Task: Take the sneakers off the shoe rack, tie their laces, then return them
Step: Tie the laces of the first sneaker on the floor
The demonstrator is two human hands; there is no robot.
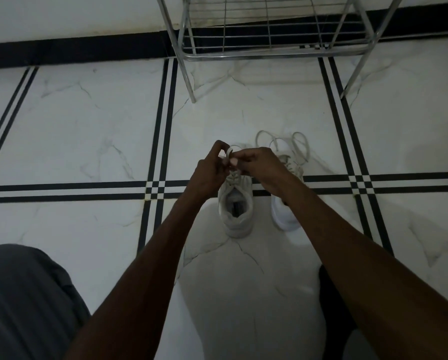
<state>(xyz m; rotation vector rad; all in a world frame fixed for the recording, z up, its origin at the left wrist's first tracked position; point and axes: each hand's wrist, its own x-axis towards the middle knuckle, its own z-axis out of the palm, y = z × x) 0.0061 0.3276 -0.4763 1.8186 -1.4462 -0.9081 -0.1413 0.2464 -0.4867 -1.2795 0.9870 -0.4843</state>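
Two white sneakers stand side by side on the floor, toes pointing away from me. Over the left sneaker (235,207), my left hand (210,170) and my right hand (259,165) meet, each pinching a white lace (229,152) between the fingers above the tongue. My right forearm covers part of the right sneaker (284,214). That shoe's loose laces (299,144) lie in loops on the tile beyond its toe.
A chrome wire shoe rack (267,51) stands against the wall just beyond the sneakers, its bottom shelf bare. The floor (93,120) is white marble tile with black stripes. My grey-clad knee (22,294) fills the lower left.
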